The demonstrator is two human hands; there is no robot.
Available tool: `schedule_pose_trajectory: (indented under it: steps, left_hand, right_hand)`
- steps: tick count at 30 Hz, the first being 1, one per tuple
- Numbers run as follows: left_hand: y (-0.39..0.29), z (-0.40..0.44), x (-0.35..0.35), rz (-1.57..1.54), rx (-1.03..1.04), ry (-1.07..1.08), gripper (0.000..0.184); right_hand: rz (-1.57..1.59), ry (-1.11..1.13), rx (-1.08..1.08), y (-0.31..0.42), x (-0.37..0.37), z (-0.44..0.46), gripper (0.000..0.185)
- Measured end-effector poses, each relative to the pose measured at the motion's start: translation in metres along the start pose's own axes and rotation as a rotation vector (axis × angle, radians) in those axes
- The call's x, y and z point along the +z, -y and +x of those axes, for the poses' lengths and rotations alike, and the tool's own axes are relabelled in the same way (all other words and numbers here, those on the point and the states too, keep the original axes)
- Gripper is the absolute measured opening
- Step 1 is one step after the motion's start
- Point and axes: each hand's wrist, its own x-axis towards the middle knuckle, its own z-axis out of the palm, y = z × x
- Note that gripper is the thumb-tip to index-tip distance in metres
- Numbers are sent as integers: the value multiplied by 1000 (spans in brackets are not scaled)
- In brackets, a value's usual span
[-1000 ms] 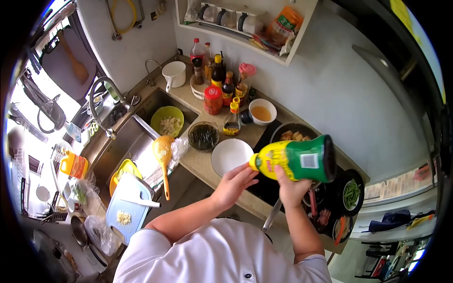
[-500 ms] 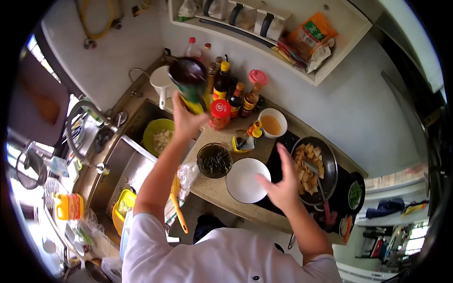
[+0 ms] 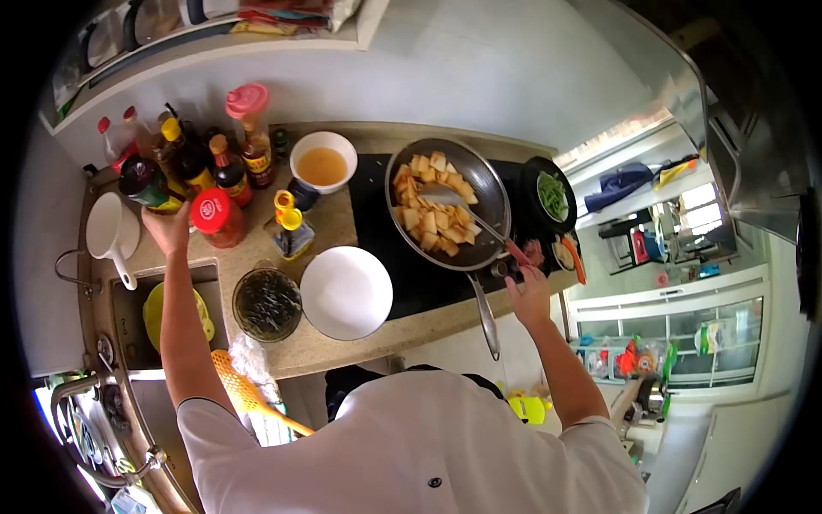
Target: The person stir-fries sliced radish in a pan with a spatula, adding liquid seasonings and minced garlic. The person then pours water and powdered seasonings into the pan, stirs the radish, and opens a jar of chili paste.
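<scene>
My left hand (image 3: 168, 230) is closed around the lower part of a dark bottle with a green and yellow label (image 3: 151, 183), among the other bottles at the back left. Near the stove front, my right hand (image 3: 531, 295) has its fingers at the end of the pink handle of a spatula (image 3: 492, 230). The spatula's blade rests among browned, sliced pieces of food (image 3: 438, 224) in a dark frying pan (image 3: 497, 184). Part of the right-hand grip is hard to make out. A white bowl (image 3: 347, 293) stands left of the stove.
Soaking dark strips fill a bowl (image 3: 267, 305) beside a small yellow-capped container (image 3: 293, 233). Behind are a bowl of light brown liquid (image 3: 322, 165) and a red-lidded jar (image 3: 217, 218). Chopped greens (image 3: 552, 197) sit right of the pan, whose handle (image 3: 485, 317) juts past the counter edge.
The dark bottle has come down from mid-air to the bottle group, with my left hand still on it. My right hand has moved to the spatula handle. The view has swung right.
</scene>
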Motion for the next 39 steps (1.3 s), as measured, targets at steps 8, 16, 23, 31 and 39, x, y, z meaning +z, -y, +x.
schedule_pose_trajectory:
  steps: [8, 16, 23, 31, 39]
  left_hand:
    - [-36, 13, -15, 228, -212, 227, 108]
    - [-105, -77, -177, 96, -103, 264, 63]
    - [-233, -393, -376, -1, -454, 240, 23]
    - [-220, -629, -476, 300, -663, -195, 12]
    - [-111, -654, -534, 391, -781, -323, 32]
  right_hand:
    - [318, 9, -281, 113, -33, 6, 37]
    - [773, 345, -619, 171, -70, -18, 37]
    - [944, 816, -1286, 225, -70, -78, 36]
    - [855, 609, -1660, 341, 21, -257, 46]
    - [483, 412, -1609, 400, 71, -330, 52]
